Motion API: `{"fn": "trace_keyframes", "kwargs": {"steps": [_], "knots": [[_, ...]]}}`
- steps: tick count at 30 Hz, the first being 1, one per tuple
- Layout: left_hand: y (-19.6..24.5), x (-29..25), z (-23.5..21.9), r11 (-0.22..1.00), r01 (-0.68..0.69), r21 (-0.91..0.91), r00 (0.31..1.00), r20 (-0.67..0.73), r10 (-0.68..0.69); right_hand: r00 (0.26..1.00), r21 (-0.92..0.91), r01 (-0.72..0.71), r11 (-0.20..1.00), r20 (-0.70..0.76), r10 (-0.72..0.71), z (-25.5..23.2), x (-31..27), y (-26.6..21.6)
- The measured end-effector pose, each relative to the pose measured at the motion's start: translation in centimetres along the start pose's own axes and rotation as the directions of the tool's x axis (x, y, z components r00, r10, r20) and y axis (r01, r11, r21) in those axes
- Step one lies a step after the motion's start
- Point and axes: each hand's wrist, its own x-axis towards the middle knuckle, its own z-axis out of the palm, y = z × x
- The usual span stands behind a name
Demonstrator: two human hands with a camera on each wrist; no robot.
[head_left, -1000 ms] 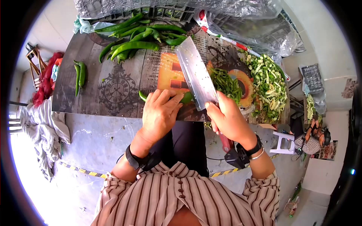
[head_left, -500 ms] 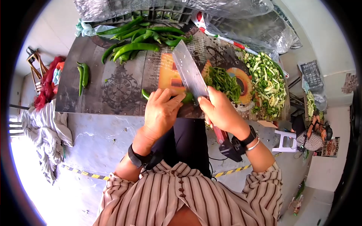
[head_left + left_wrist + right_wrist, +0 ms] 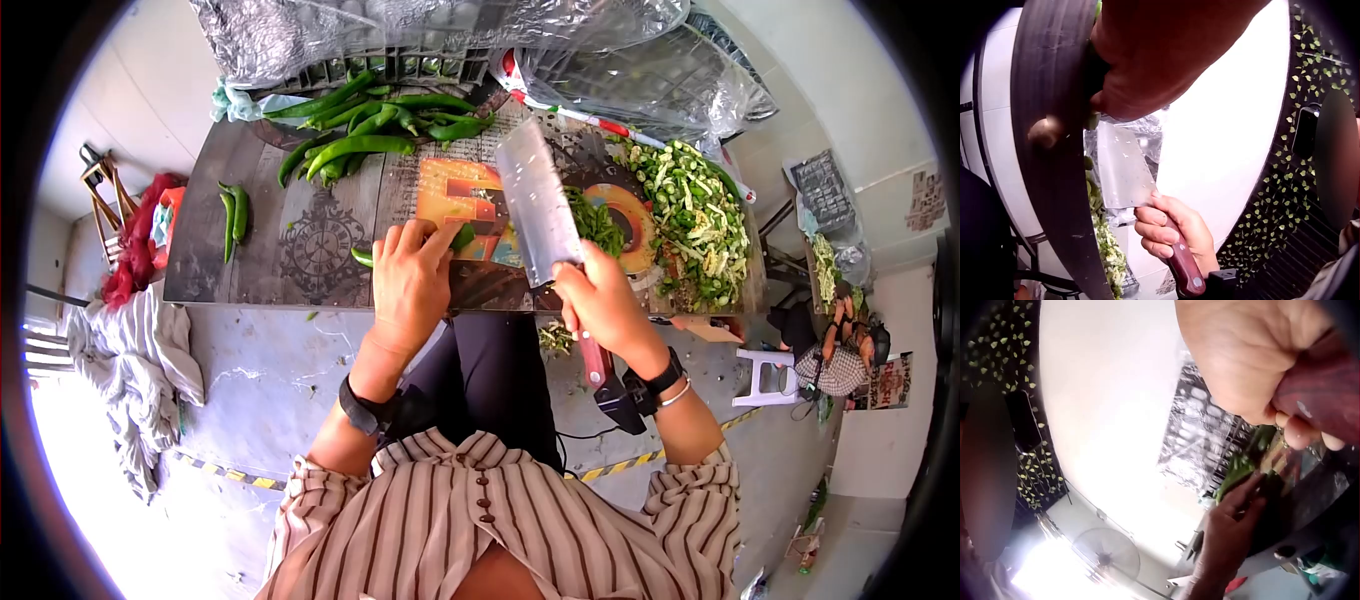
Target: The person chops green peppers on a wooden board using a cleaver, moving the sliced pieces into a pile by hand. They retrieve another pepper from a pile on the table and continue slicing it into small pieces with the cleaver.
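Observation:
In the head view the left hand (image 3: 408, 290) holds a green pepper (image 3: 462, 238) down on the table, its fingers lying over the middle and both ends showing. The right hand (image 3: 606, 308) grips a cleaver (image 3: 540, 205) by its red handle, the wide blade tilted up and left, to the right of the pepper and apart from it. Small bits stick to the blade. In the left wrist view the right hand (image 3: 1175, 228) has its fingers wrapped round the handle. The left hand (image 3: 1232, 525) appears beyond the right hand (image 3: 1247, 356) in the right wrist view.
Whole green peppers (image 3: 360, 145) lie at the table's back, and a pair (image 3: 234, 220) lies at the left. Cut green strips (image 3: 598, 225) and a large chopped pile (image 3: 700, 220) are on the right. Plastic-wrapped crates (image 3: 640, 75) stand behind. A white stool (image 3: 765, 378) is on the floor.
The cleaver has moved right, away from the held pepper, and its blade stands more upright. The left hand's index finger reaches out further along the pepper. The head view has shifted slightly.

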Motion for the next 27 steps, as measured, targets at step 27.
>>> {"fn": "trace_keyframes", "kwargs": {"steps": [27], "knots": [[11.3,12.5,3.8,0.871,-0.481,-0.096,0.877,-0.054,0.478,0.74,0.496,0.199,0.845,-0.642,0.202,-6.5,-15.4,8.7]]}}
